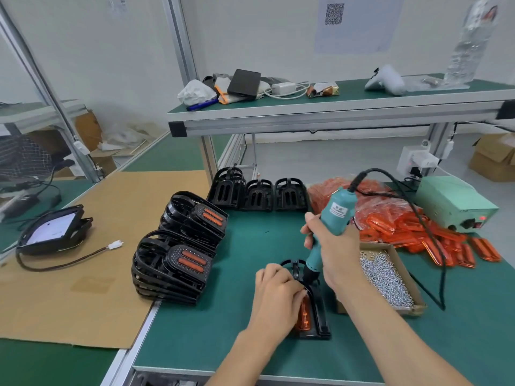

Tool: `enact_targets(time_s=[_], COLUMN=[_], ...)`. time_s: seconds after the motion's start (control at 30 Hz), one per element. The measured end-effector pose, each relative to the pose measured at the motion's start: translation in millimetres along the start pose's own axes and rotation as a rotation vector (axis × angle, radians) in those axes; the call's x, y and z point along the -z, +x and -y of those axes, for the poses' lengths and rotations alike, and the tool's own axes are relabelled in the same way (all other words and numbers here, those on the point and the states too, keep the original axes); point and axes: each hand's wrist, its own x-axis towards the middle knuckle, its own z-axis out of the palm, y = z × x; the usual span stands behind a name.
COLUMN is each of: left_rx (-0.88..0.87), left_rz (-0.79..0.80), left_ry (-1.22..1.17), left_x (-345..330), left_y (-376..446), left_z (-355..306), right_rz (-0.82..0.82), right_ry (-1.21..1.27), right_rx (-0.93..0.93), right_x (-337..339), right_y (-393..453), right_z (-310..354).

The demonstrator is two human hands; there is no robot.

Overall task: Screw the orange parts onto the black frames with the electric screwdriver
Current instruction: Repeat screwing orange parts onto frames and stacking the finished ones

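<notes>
Bright, even light (edges bowed, soft)

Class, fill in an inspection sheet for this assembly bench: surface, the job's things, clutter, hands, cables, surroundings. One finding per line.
Surface: green bench mat; cardboard sheet on its left.
Job's things: black frame with orange part under the electric screwdriver; finished stacks; three empty frames; bagged and loose orange parts; screw tray.
Clutter: black lamp unit on the cardboard.
Hands: left hand holds the frame and orange part; right hand grips the screwdriver.
Cables: black cord runs from the screwdriver across the orange parts.
Surroundings: green power box; upper shelf with oddments; cardboard boxes.
</notes>
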Motion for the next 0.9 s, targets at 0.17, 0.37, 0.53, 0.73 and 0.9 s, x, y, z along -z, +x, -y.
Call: enact_targets(time_s=[0.17, 0.37, 0.53, 0.73, 0.9], left_rx=[0.041, 0.088, 0.102, 0.122, 0.129], left_rz=[0.01, -0.005, -0.04, -0.074, -0.086], left_ry=[0.073, 0.06, 0.043, 0.003, -0.017], left_x=[-5, -4, -4, -8, -10], left_y=[-5, -5, -6, -9, -10], left_z=[-2, -5, -4, 1, 2], right_rz=[0.042, 0.045, 0.075, 0.249, 0.351], right_ry=[-0.068, -0.088, -0.126, -0.198, -0.252], right_rx=[-0.046, -0.046, -0.051, -0.047, -0.059], right_x=[-5, -4, -5, -11, -17], right_y=[1, 3, 4, 1, 0], right_z=[-9, -16, -17, -13, -15])
